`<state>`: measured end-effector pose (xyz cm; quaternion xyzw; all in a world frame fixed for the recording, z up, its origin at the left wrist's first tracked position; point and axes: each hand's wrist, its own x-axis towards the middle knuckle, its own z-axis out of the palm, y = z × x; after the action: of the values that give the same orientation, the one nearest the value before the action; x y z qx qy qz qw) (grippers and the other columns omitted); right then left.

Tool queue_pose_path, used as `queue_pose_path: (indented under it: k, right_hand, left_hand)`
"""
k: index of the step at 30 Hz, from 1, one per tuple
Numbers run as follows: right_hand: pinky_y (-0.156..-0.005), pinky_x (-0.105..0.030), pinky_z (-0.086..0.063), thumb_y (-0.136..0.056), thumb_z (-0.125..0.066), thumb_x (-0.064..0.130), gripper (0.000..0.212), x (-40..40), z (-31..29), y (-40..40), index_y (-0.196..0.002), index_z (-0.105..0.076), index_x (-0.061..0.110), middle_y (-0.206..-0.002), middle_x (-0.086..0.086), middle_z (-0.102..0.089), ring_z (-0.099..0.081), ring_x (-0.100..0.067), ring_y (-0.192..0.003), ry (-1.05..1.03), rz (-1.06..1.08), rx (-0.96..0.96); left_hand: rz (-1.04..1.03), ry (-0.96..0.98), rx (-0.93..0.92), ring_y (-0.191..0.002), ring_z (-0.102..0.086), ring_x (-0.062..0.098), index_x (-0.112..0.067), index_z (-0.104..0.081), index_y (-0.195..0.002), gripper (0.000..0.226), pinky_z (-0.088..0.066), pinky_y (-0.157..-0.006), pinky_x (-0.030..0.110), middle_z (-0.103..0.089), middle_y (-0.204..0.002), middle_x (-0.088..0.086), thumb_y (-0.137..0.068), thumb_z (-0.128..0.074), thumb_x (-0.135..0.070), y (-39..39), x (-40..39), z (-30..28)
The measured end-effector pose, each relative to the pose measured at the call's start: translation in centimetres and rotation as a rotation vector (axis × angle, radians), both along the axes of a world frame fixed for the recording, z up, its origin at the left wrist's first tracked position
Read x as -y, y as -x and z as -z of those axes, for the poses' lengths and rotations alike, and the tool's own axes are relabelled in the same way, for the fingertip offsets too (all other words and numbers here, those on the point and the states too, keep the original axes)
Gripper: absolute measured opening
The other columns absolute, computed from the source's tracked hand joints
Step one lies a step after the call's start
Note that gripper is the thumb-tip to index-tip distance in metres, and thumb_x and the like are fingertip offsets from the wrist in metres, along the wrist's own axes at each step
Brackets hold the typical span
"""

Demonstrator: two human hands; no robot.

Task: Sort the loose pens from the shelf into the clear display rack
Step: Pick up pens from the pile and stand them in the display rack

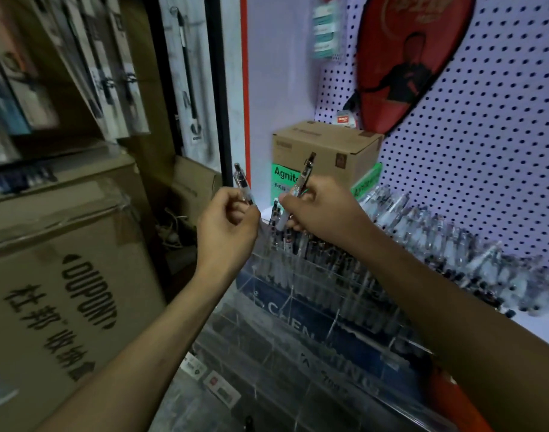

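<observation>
Pens are the matter here, and two of them are up in the person's hands just above the clear display rack [313, 307], which serves as the landmark for all that follows. Far left of the rack stands a large brown carton [58, 294] printed with DUPONT and Chinese characters, with further cartons and hanging packaged goods above it. Nearer the rack's upper left corner, the left hand [228, 227] has its fingers curled round a clear-barrelled pen [243, 187], whose clicker end points upward and slightly left. Just right of it, over the rack's back row, the right hand [321, 212] pinches a darker patterned pen [302, 180] between thumb and fingers, the pen tilted with its top toward the right; a white-barrelled pen [281, 218] shows below the same hand, though whether that hand grips it too I cannot tell. The rack's back compartments hold many pens standing close together [329, 254]. Behind the rack sits a small cardboard box [326, 151] with a green label. To the rack's right, a long row of loose pens [454, 244] lies along the shelf at the foot of a white pegboard [485, 151], on which hangs a red racket cover [407, 57].
</observation>
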<state>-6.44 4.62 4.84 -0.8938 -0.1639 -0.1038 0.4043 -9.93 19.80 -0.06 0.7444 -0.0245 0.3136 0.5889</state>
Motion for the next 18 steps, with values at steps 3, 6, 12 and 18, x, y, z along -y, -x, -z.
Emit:
queue_pose_path:
  k: [3,6,12,18]
  right_hand:
    - [-0.061,-0.031,-0.054,-0.087,-0.067,0.036,0.023,-0.2,0.0,-0.7,-0.091,-0.071,0.013,-0.072,-0.002,-0.07,-0.064,-0.014,-0.064,0.24,0.003,0.07]
    - [-0.052,-0.023,-0.041,-0.084,-0.074,0.034,0.018,0.2,-0.2,-0.8,-0.078,-0.065,0.019,-0.065,0.006,-0.062,-0.055,-0.005,-0.057,0.347,-0.034,0.073]
    - [-0.055,-0.023,-0.045,-0.079,-0.079,0.025,0.026,0.6,0.4,-1.2,-0.098,-0.07,0.01,-0.07,0.001,-0.064,-0.055,-0.008,-0.059,0.321,-0.03,0.017]
    - [-0.058,-0.025,-0.048,-0.084,-0.072,0.042,0.033,1.5,-0.5,-1.5,-0.105,-0.071,0.016,-0.082,0.0,-0.069,-0.059,-0.009,-0.061,0.233,-0.069,-0.06]
  left_hand:
    - [0.006,-0.051,-0.014,-0.064,-0.056,0.011,-0.018,-0.056,-0.089,0.011,-0.05,-0.057,0.023,-0.055,-0.069,-0.004,-0.092,-0.057,-0.007,-0.4,-0.2,0.6]
    - [-0.013,-0.118,-0.028,-0.069,-0.064,0.015,-0.016,-0.059,-0.097,0.006,-0.055,-0.062,0.03,-0.062,-0.072,-0.004,-0.092,-0.057,-0.012,-1.2,-0.4,1.1]
    - [-0.032,-0.178,-0.006,-0.07,-0.066,0.015,-0.018,-0.059,-0.097,0.007,-0.055,-0.065,0.029,-0.065,-0.076,-0.001,-0.091,-0.058,-0.015,-1.8,-0.7,1.3]
    - [-0.02,-0.208,0.056,-0.068,-0.063,0.005,-0.016,-0.06,-0.097,0.008,-0.052,-0.059,0.014,-0.063,-0.075,-0.009,-0.091,-0.059,-0.01,-1.5,-0.5,0.7]
